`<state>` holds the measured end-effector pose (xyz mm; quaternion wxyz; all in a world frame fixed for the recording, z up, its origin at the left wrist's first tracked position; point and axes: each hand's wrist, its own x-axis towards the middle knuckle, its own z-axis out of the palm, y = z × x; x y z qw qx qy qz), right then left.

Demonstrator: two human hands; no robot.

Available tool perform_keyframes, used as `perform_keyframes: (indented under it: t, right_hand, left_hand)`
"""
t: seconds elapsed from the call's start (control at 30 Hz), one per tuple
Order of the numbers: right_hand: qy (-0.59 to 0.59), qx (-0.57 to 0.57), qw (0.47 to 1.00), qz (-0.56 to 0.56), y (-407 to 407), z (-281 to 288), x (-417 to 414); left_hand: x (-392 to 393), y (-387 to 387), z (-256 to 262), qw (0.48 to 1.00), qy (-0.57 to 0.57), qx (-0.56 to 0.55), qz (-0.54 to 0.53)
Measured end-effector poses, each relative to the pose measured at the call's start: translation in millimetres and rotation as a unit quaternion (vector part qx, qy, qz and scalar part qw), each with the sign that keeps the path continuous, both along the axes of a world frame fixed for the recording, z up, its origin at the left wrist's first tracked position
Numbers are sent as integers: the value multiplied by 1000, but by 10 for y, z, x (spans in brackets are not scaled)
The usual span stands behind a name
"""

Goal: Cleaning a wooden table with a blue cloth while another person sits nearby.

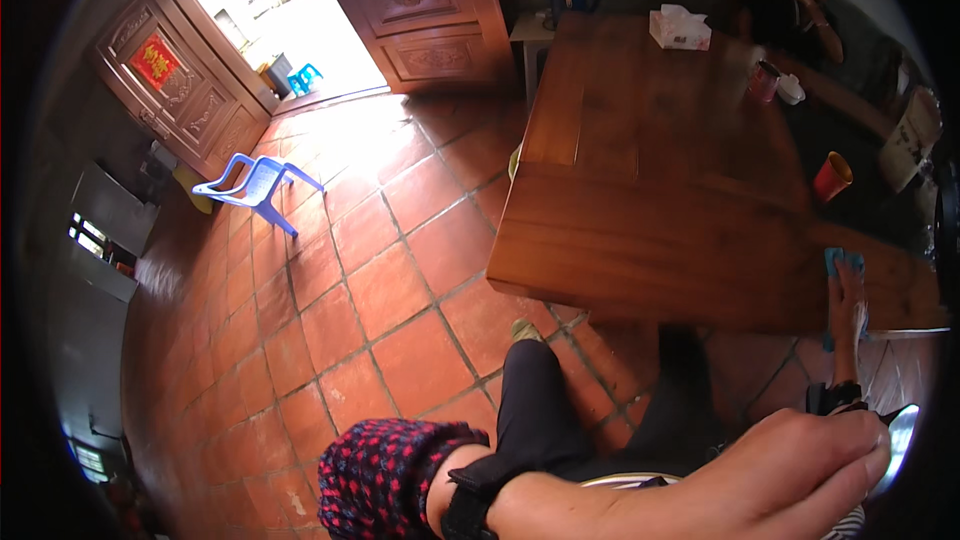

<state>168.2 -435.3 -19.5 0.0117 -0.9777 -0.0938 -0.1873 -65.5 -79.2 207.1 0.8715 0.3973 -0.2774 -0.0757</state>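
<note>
At the right of the head view, my right hand (847, 300) presses a blue cloth (835, 261) against the near edge of a brown wooden table (660, 240). Parts of the cloth show beyond the fingertips and along the hand. My left hand (810, 465) is raised close to the camera at the lower right, its fingers curled. Whatever may be inside those fingers is hidden. A black strap (472, 499) circles the left wrist, above a dark patterned sleeve cover (390, 465).
The tabletop bears a tissue box (680, 31), a can (763, 81), a small white container (790, 88) and a red cup (832, 177). A person (795, 4) is beyond the table. A blue plastic chair (259, 184) stands on the tiles near the open carved doors (427, 15).
</note>
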Motion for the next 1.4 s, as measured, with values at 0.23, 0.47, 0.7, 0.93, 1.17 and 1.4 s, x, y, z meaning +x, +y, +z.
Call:
perform_keyframes:
  t: [0.23,0.47,0.7,0.93,1.17,1.4]
  right_hand:
    - [-13,21,1000,-12,-177,11,-88]
    - [-28,28,999,7,-241,-84,-54]
    - [-19,25,999,-15,-163,-23,-76]
    - [-16,46,998,-36,-182,-70,-82]
    - [-18,32,998,-45,-108,-19,-131]
    - [11,64,995,-70,173,74,-235]
  left_hand:
    - [-111,150,147,738,-424,520,73]
    - [-143,186,-350,642,-498,387,435]
    - [-494,579,-142,650,-448,442,426]
    - [-102,1346,-863,579,-207,626,479]
    - [279,1890,-1893,584,-115,600,535]
    - [671,2020,-2370,581,2,615,533]
